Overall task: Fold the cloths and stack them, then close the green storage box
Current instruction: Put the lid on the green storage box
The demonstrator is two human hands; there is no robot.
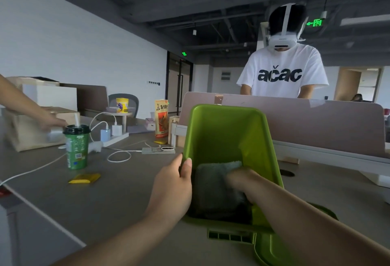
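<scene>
The green storage box [223, 130] stands open on the grey table in front of me. Folded grey cloths [213, 183] lie stacked inside on its bottom. My left hand [173, 183] grips the box's left rim, thumb inside the wall. My right hand [240, 178] reaches into the box and rests on top of the cloths, blurred; how its fingers lie is unclear. The green lid [272, 248] lies on the table at the box's near right corner, partly under my right forearm.
A green drink cup [76, 147] with a straw stands left of the box, a yellow packet [84, 178] near it. Chargers, cables, a snack bag [161, 119] and cardboard boxes sit further back. Another person's hand [50, 120] reaches in at left. A person stands behind the divider [295, 115].
</scene>
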